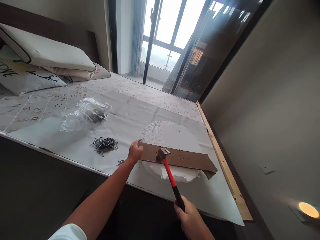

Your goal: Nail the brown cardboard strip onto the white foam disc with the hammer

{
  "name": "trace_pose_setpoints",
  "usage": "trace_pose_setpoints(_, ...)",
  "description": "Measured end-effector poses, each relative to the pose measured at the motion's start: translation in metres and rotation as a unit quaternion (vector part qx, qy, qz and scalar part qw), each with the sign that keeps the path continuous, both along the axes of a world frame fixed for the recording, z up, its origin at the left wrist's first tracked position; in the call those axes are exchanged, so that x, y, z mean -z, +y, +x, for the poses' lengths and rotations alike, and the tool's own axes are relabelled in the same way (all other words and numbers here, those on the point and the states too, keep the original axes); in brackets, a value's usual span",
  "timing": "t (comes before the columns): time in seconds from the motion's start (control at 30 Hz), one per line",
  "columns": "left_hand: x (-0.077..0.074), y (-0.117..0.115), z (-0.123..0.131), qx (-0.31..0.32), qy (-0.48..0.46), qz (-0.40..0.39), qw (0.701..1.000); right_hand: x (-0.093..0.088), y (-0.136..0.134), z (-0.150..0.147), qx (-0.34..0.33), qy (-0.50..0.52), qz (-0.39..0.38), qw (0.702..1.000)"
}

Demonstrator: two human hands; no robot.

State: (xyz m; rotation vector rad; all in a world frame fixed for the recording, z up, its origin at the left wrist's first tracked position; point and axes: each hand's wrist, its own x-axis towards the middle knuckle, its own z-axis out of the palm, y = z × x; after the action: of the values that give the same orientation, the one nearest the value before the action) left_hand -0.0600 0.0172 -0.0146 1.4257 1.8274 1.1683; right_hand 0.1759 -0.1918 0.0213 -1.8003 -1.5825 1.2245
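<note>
the closed right hand (188,214) is gripping the red-and-black claw hammer (169,172); ahead, the long brown board (196,161) is lying crosswise on round white foam (175,134), the nearer left hand (135,151) clasping its left end.

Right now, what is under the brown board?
Under the board lies a white slab, visible along both long edges, and a pale sheet below that. The part the board covers cannot be seen.
</note>
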Motion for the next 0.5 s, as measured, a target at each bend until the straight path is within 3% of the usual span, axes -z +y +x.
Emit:
trace_pose_setpoints(0.17, -0.007, 0.000, -0.004, -0.013, 0.006, 0.029, 0.999, -0.003, -0.006, 0.006, 0.013, 0.090, -0.038, 0.995)
trace_pose_setpoints(0.3, -0.012, 0.004, -0.035, -0.035, 0.075, 0.050, 0.995, -0.010, -0.002, 0.008, 0.041, 0.192, -0.054, 0.979)
trace_pose_setpoints(0.4, -0.008, 0.002, -0.075, 0.004, 0.214, -0.033, 0.976, -0.008, 0.004, 0.009, 0.063, 0.260, -0.049, 0.962)
trace_pose_setpoints(0.5, 0.002, -0.008, -0.106, 0.086, 0.357, -0.142, 0.919, 0.003, 0.007, 0.010, 0.075, 0.299, -0.045, 0.950)
